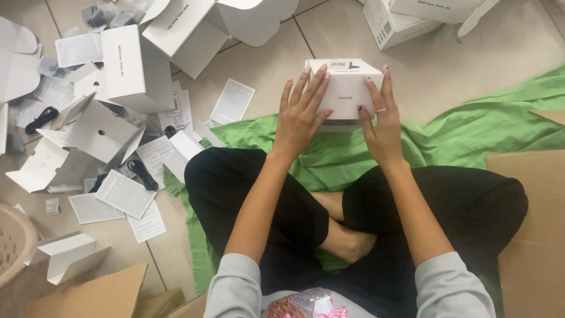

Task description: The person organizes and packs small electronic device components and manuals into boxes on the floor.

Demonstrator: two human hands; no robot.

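A closed white cardboard box (344,79) stands on the floor at the far edge of a green cloth (471,132). My left hand (300,115) lies flat against the box's left front, fingers spread upward. On the box's right side rests my right hand (379,121), a ring on one finger, pressing from that side. I sit cross-legged in black trousers just behind the box.
Open white boxes (138,68), card inserts, printed leaflets (232,100) and black cables (141,174) litter the tiled floor to the left. More white boxes (400,20) stand at the top right. Brown cardboard (532,218) lies to the right, a beige basket (12,241) at the left edge.
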